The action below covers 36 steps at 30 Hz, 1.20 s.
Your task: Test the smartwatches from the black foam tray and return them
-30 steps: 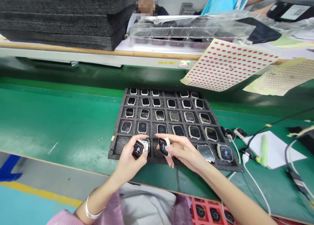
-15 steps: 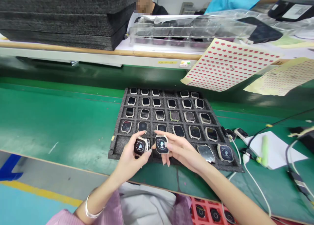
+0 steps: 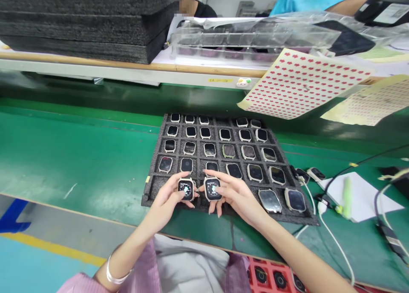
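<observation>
My left hand (image 3: 169,195) is closed around a square smartwatch case (image 3: 185,189) with a lit dial, its thumb lying on the screen. Beside it, my right hand (image 3: 234,193) grips a second lit smartwatch (image 3: 211,188), also with a digit on the glass. Neither watch has a strap that I can see. Both are held over the front row of a black foam tray (image 3: 154,183), whose compartments hold several more watch cases, mostly with dark screens. One case (image 3: 228,151) has a greenish rim. At the front right lies a watch (image 3: 295,199) in its compartment.
White cables (image 3: 335,248) and a white paper (image 3: 358,199) with a green stick-like item lie right of the tray. Red-arrow sticker sheets (image 3: 297,84) hang from the shelf. Stacked black foam (image 3: 79,33) and clear plastic trays (image 3: 223,39) stand above. Red tray (image 3: 270,274) below the bench edge. Two people sit beyond.
My left hand has turned its watch to face up, and its thumb has moved from the case's edge onto the screen. My right hand holds its watch much as before.
</observation>
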### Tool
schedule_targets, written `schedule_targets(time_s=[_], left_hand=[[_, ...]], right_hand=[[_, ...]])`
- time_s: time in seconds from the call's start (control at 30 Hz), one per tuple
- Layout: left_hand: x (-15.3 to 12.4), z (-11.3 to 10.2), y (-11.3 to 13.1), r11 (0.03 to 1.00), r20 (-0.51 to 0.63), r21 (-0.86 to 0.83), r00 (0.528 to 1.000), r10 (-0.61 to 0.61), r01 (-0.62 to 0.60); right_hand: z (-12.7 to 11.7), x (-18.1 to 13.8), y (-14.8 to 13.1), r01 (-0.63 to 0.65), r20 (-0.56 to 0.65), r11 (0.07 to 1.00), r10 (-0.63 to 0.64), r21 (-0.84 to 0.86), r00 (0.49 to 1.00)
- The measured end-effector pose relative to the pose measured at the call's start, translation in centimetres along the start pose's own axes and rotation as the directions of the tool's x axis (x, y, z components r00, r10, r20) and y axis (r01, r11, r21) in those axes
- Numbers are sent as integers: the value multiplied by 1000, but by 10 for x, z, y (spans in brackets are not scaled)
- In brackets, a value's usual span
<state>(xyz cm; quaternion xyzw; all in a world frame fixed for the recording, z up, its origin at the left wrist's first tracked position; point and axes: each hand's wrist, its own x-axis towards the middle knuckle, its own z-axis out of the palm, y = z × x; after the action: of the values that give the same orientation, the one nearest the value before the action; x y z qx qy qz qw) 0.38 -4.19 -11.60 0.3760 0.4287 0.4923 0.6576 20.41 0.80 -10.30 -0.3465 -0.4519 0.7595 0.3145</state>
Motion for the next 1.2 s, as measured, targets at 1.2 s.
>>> schedule_targets(time_s=[1.2], left_hand=[[0, -7, 9, 998, 8, -37, 999, 51, -51]], right_hand=[[-26, -6, -8, 288, 217, 147, -372, -946, 903]])
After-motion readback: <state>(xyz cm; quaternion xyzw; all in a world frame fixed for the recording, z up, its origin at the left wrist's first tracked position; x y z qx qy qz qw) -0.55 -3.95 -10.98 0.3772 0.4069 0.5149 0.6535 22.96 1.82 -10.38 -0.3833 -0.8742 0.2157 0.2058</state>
